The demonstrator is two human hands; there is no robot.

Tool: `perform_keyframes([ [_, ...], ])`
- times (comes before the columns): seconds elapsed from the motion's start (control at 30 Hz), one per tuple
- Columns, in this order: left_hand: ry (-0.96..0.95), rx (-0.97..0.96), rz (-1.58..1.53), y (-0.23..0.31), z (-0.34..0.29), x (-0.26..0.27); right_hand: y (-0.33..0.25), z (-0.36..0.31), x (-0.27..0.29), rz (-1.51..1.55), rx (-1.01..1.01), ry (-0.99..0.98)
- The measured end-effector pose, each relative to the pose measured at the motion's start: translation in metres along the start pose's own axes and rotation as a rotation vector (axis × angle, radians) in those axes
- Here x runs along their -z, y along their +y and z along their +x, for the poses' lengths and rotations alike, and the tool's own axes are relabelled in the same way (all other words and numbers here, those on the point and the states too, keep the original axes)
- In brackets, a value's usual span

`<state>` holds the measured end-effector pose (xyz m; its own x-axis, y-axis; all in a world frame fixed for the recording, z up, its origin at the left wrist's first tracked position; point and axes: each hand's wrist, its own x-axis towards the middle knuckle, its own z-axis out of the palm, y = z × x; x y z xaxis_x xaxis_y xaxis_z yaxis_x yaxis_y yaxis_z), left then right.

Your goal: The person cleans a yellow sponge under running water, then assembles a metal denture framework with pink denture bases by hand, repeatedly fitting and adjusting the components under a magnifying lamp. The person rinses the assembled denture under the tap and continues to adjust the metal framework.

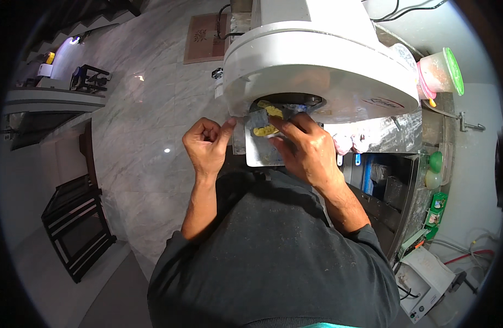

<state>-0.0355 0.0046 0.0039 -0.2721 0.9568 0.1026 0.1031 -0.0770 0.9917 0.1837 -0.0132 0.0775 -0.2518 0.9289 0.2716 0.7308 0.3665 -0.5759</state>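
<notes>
Under the white hood of a large machine (317, 54), my right hand (311, 153) is closed with its fingers and thumb at a yellow, curved piece with a lumpy edge (265, 131), which looks like a dental cast. A flat grey block (257, 119) lies against it, and more yellow shows beyond. Part of the piece is hidden by my fingers. My left hand (209, 145) is raised to the left of the hood, its fingers curled and thumb pressed to the index finger. Whatever it may hold is too small to see. Below the piece is a white tray (259, 157).
Pinkish-white lumpy pieces (352, 143) lie on the counter right of my right hand. A tub with a green lid (445, 71) stands far right. Below the counter is an open shelf (385, 180). A white box-shaped device (429, 279) sits lower right; a dark rack (77, 229) stands left.
</notes>
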Motion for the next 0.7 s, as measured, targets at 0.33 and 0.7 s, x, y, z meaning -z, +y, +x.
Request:
perform_keyframes([
  [0.33, 0.014, 0.097, -0.039, -0.011, -0.007, 0.013, -0.009, 0.003, -0.021, -0.040, -0.098, 0.082],
  [0.7, 0.003, 0.061, -0.018, -0.015, -0.009, 0.021, -0.002, 0.002, -0.016, -0.041, -0.102, 0.102],
])
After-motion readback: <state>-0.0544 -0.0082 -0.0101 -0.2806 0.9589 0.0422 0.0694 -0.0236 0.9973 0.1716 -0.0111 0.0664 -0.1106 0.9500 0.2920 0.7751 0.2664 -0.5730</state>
